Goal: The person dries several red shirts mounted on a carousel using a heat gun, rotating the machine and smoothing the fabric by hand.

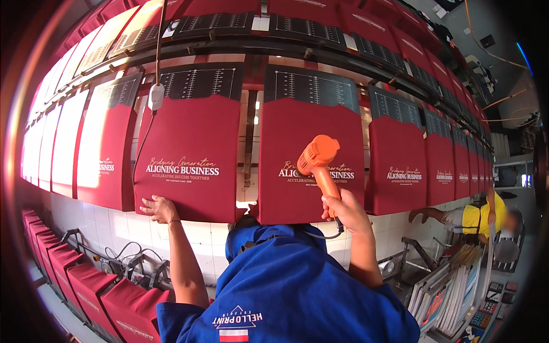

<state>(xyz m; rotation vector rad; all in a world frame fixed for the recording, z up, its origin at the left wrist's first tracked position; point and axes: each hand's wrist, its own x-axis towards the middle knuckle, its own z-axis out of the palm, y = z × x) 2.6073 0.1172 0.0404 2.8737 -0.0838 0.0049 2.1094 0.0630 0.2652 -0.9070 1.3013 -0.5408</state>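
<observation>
My right hand (346, 209) is wrapped round the handle of an orange hot-air gun (320, 154). The gun's head is above the white and gold print of a dark red shirt (311, 200) stretched over a black board (311, 86), hiding part of the lettering. From the handle's base a dark cord (326, 235) runs back beside my blue shirt. My left hand (160, 210) lies with fingers spread at the lower left edge of a neighbouring red shirt (186, 137), holding nothing. That shirt carries the same print and covers its own board (200, 83).
A hanging cable with a white inline box (155, 97) crosses the left shirt. Dark rails (229, 46) separate the rows of shirt boards. More red shirts (94, 294) line the lower left. Stacked frames (449, 291) lean at lower right, near a person in yellow (477, 220).
</observation>
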